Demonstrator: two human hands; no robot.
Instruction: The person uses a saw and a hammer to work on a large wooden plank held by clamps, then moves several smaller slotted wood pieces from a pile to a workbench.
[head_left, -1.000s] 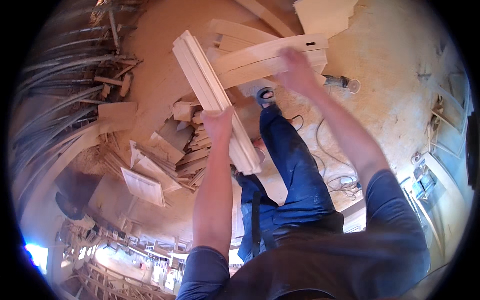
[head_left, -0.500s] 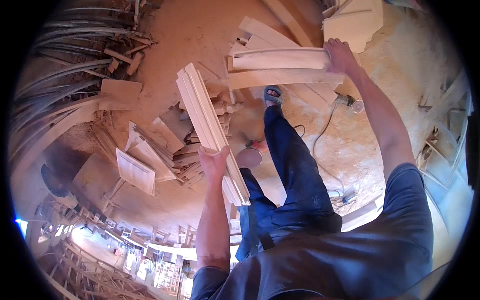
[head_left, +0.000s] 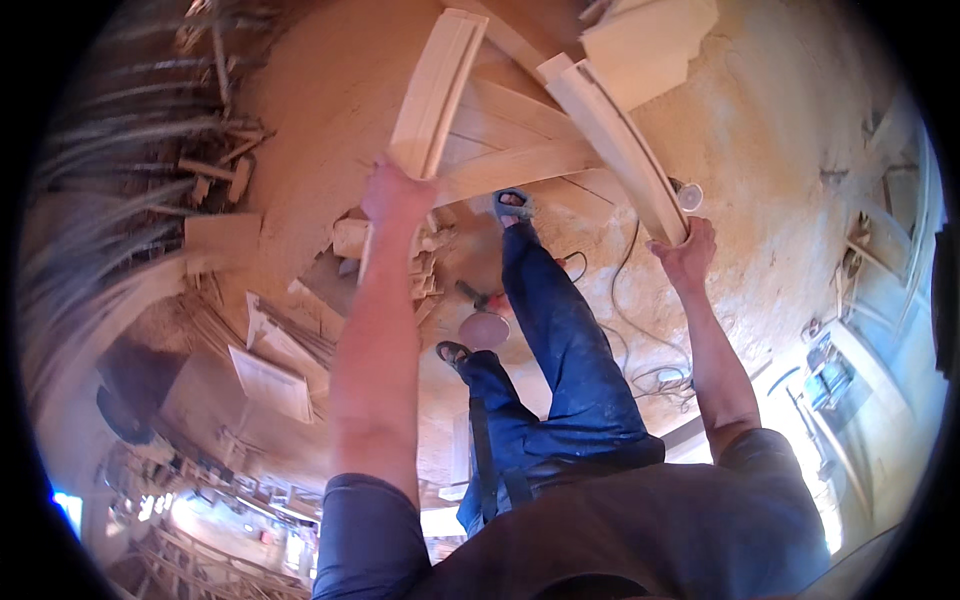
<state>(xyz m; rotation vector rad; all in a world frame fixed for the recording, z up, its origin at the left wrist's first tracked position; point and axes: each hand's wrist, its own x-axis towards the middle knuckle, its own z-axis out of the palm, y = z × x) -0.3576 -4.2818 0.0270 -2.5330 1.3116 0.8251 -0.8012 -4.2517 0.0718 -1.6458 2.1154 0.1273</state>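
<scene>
half a second ago, the right hand (head_left: 686, 254) was way out over the wood pile, with its fingers on the end of a piece there. now that hand is back closer to the body, and its curved wood (head_left: 628, 140) is up off the pile, with the far end tipped away. the left hand (head_left: 398, 194) has gone up and out too, and its grooved wood (head_left: 438, 90) has gone with it. so now both hands are full, and no hand is free.

both hands are closed tight on their wood. the left one grips near the close end, and the right one grips the close end. the two loads are held up in front of the person, well apart at the hands, over the boards on the floor.

let me count. i see two hands and two loads of wood. the right load looks like two strips side by side. i cannot tell how many strips are in the left one. there are two sandals (head_left: 513, 204), one on each foot. there are two tools with round discs: a red tool (head_left: 494, 302) by the legs and a small disc tool (head_left: 690, 196) by the right load. one pale panel (head_left: 270, 384) leans at the left. the floor boards (head_left: 530, 168) overlap, so i cannot count them all.
</scene>
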